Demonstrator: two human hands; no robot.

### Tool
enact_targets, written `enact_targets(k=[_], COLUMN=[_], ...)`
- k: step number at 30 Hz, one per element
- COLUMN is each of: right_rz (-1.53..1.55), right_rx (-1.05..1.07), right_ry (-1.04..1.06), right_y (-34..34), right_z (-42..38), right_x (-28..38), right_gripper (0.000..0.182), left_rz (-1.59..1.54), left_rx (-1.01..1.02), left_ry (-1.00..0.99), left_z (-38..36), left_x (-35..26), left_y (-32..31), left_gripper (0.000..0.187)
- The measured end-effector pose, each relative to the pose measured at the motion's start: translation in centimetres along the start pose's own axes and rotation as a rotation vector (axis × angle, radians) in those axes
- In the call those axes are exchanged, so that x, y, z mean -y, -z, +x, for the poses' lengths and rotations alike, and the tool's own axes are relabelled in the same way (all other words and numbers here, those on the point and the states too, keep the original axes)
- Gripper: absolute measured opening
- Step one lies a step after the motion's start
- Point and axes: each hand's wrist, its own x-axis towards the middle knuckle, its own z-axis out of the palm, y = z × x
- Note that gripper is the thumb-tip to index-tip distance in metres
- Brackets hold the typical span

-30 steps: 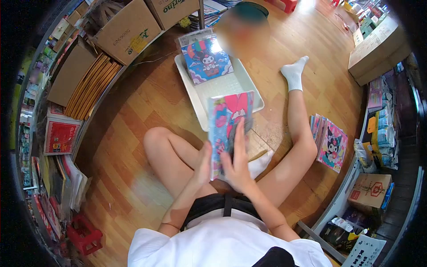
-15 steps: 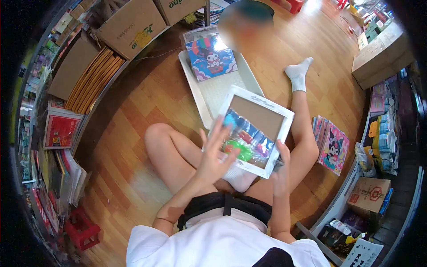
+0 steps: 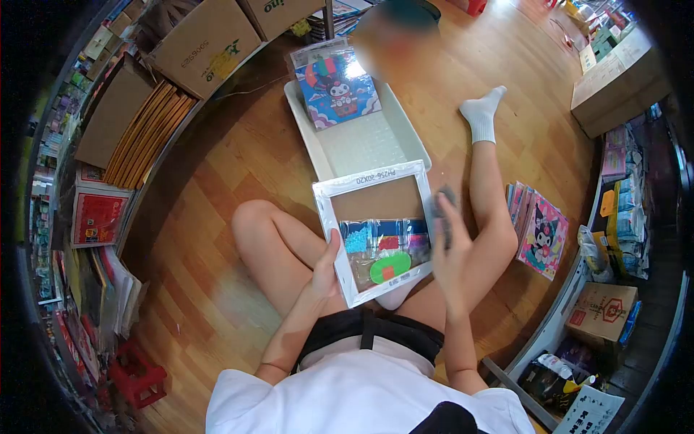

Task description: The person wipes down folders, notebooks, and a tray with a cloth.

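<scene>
A white-edged frame, tilted a little, is held over my lap with its brown backing side up. Small bags of blue and red bits, plus a green oval piece, lie inside its lower half. My left hand grips the lower left edge, thumb on top. At the right edge, my right hand is blurred; a dark, smeared object is at its fingers, too blurred to name. Beyond the frame, a white tray holds a picture in clear wrap.
Colourful picture packs lie on the floor by my right knee. Shelves with cardboard boxes curve along the left. A carton sits on the right shelf. A red stool stands lower left. Another person is partly visible, blurred, at the top.
The frame has turned and shifted left and down. My left hand has gone from over the frame to its left edge. My right hand has come off the lower right corner and is raised beside the frame.
</scene>
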Motion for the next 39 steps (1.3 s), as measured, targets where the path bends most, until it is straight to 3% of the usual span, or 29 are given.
enact_targets(k=[3,7,8,11,13,15,16,17,20,23,24,29,31,33,39], right_rz=[-0.192,0.076,0.071,0.047,-0.099,-0.228,-0.263,-0.299,-0.207,-0.073,0.003,0.127,0.044,-0.047,-0.206], right_rx=[0.163,0.251,0.287,0.353,0.279,0.141,0.065,-0.010,-0.095,0.036,0.081,0.175,0.133,0.067,-0.054], right_ry=[0.250,0.292,0.332,0.384,0.400,0.391,0.322,0.255,0.117,0.229,0.271,0.422,0.382,0.274,0.113], right_y=[-3.3,-6.0,-6.0,-6.7,-6.7,-6.0,-5.3,-4.6,-3.7,-4.7,-5.5,-7.3,-7.1,-7.0,-5.8], right_z=[-2.1,-5.0,-5.0,-4.8,-3.8,-2.1,-1.1,-0.3,0.1,-2.2,-3.5,-3.7,-1.3,0.9,1.9], right_x=[0.9,5.2,6.3,8.0,7.1,4.8,3.6,2.4,0.6,4.1,4.9,6.0,5.5,4.0,-1.2], right_gripper=[0.059,0.061,0.060,0.056,0.048,0.046,0.045,0.044,0.048,0.047,0.046,0.045,0.043,0.040,0.037], left_rz=[0.062,0.190,0.073,0.093,-0.358,-0.225,-0.083,-0.071,-0.008,-0.195,-0.082,0.250,0.166,-0.131,0.007], left_rx=[0.039,-0.047,-0.059,-0.283,0.166,0.120,-0.055,-0.077,-0.173,0.102,-0.057,-0.265,-0.221,-0.033,-0.113], left_ry=[-0.001,-0.064,-0.102,-0.496,-0.236,-0.240,-0.259,-0.247,-0.204,-0.077,-0.058,-0.200,-0.074,0.197,-0.029], left_z=[0.0,0.5,0.3,1.1,0.6,0.5,-0.1,-0.4,-0.7,-0.1,0.2,0.2,-0.8,-1.6,-1.7], left_x=[1.1,2.1,1.8,5.3,1.0,0.1,-0.3,-0.3,0.1,1.5,2.2,2.8,2.8,2.0,0.1], left_y=[0.2,-0.1,-0.3,3.5,1.1,0.6,-0.6,-0.5,-1.1,-1.2,-1.6,-4.6,-3.5,-0.4,-0.5], left_gripper=[0.066,0.068,0.068,0.070,0.072,0.070,0.074,0.075,0.082,0.082,0.079,0.080,0.081,0.083,0.084])
